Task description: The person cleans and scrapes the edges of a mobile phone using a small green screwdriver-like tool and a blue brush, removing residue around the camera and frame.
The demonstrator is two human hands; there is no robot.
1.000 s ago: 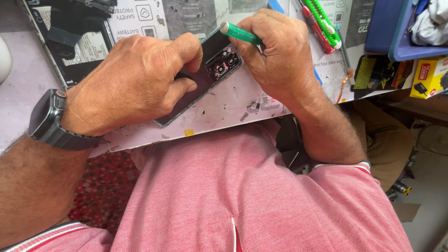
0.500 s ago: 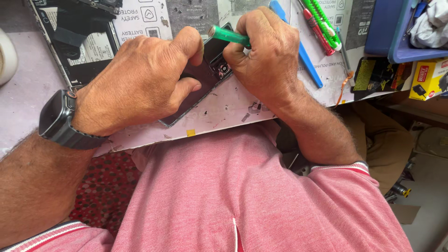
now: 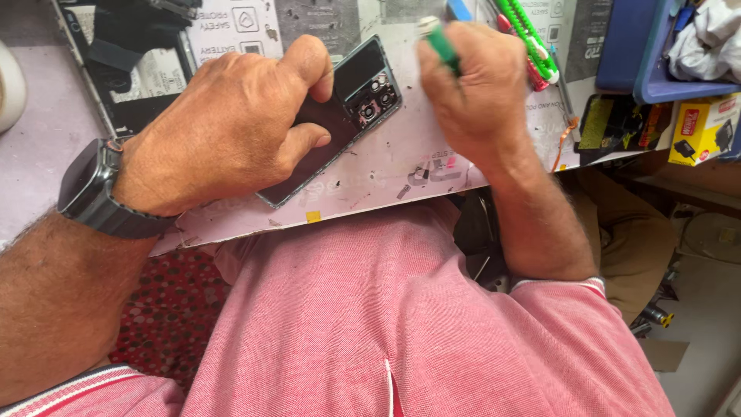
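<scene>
**Working the phone's back with the green driver**

From the head camera, I am pinning a dark phone (image 3: pixel 333 116) face-down on the white mat (image 3: pixel 386 166) that covers the counter (image 3: pixel 31 154). My left hand (image 3: pixel 224 131) is lying over its lower half, the grip clamped on the phone's body with the thumb pressing its edge. My right hand (image 3: pixel 471 93) is closed in a fist around a green-handled screwdriver (image 3: pixel 440 40), held just beside the phone's upper corner; the tip is hidden behind my fingers, so I cannot tell whether it is touching anything.

I am judging this as the stage of working at the back of the phone near the camera cluster. The next move is calling for a steady left hand and a small, exact placement of the driver tip, without letting it skid across the lenses.

The phone is looking glossy and black, lying at a slant, its camera lenses (image 3: pixel 374 96) showing in a raised block at the top. Its frame edge is looking greenish. Small specks are dotting the mat around it, and a green-and-red tool (image 3: pixel 529 46) is lying beyond my right hand.
</scene>
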